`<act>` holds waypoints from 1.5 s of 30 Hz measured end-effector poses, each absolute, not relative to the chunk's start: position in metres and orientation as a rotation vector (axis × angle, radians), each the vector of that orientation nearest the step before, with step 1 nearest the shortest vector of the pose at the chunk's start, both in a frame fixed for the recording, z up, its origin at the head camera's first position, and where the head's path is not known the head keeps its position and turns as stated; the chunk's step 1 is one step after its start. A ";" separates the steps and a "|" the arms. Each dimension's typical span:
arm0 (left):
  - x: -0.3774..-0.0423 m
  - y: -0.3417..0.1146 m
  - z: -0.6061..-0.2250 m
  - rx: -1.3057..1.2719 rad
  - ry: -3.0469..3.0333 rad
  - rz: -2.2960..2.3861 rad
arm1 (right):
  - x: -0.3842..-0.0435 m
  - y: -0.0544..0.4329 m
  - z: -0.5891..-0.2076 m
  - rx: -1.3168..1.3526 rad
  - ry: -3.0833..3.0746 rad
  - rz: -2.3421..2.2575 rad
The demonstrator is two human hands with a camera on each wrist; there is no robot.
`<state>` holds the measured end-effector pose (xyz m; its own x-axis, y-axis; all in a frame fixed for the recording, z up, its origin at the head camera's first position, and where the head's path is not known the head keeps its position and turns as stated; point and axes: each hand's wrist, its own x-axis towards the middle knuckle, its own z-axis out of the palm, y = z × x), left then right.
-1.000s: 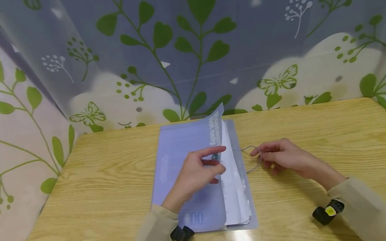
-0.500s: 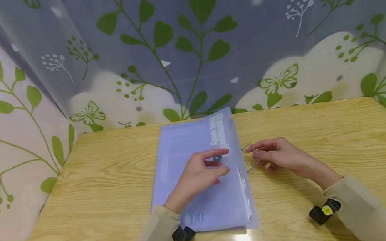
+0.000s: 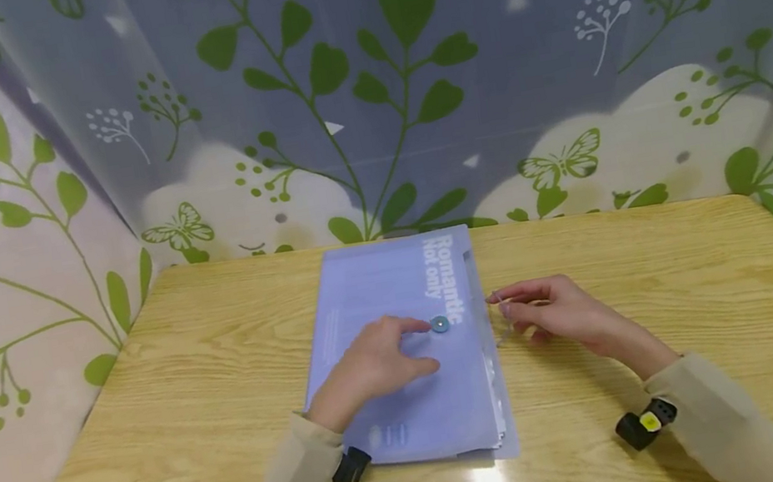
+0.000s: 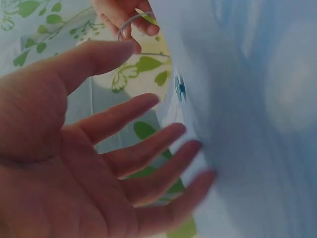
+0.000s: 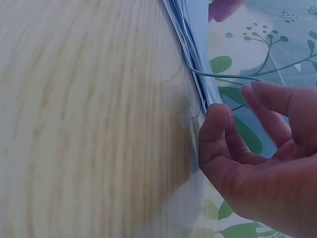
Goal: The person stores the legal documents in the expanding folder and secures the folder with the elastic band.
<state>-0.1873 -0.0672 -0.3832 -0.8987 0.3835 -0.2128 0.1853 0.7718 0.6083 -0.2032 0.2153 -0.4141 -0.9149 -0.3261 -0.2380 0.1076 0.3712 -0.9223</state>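
A translucent blue-purple document folder (image 3: 362, 278) lies flat on the table, its printed cover flap down over a sheaf of papers whose edges show along the right side. A round teal button (image 3: 439, 324) sits on the flap. My left hand (image 3: 368, 366) hovers over the cover, fingers spread and index fingertip right at the button; nothing is held in it. At the folder's right edge, my right hand (image 3: 556, 307) pinches a thin grey cord (image 5: 223, 76) between thumb and fingertip. The cord forms a loop running from the paper-filled edge to those fingers.
The wooden table (image 3: 210, 370) extends to both sides of the folder. Behind it and on either side hangs a curtain (image 3: 526, 67) with leaf and butterfly patterns. Each wrist carries a small black camera (image 3: 638, 430).
The flap has come down from its raised position and now covers the papers. My left hand has drawn back a little leftward, while the right hand has moved slightly left with the cord.
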 end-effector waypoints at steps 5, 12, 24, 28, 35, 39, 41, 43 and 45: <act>-0.180 -0.072 -0.379 0.398 2.717 0.589 | -0.204 0.212 -0.414 -0.232 2.309 -1.533; -0.174 -0.077 -0.383 0.397 2.737 0.436 | -0.206 0.204 -0.414 -0.260 2.325 -1.526; -0.174 -0.075 -0.389 0.393 2.759 0.376 | -0.212 0.186 -0.417 -0.281 2.384 -1.460; -0.174 -0.075 -0.390 0.401 2.775 0.368 | -0.215 0.179 -0.419 -0.321 2.469 -1.381; -0.173 -0.078 -0.390 0.417 2.795 0.330 | -0.219 0.167 -0.419 -0.447 2.618 -1.222; -0.173 -0.078 -0.391 0.420 2.802 0.310 | -0.220 0.162 -0.419 -0.494 2.651 -1.170; -0.173 -0.078 -0.391 0.422 2.805 0.304 | -0.220 0.160 -0.418 -0.525 2.676 -1.142; -0.173 -0.077 -0.392 0.424 2.803 0.303 | -0.221 0.158 -0.419 -0.569 2.707 -1.110; -0.174 -0.077 -0.392 0.428 2.803 0.304 | -0.222 0.157 -0.419 -0.616 2.737 -1.086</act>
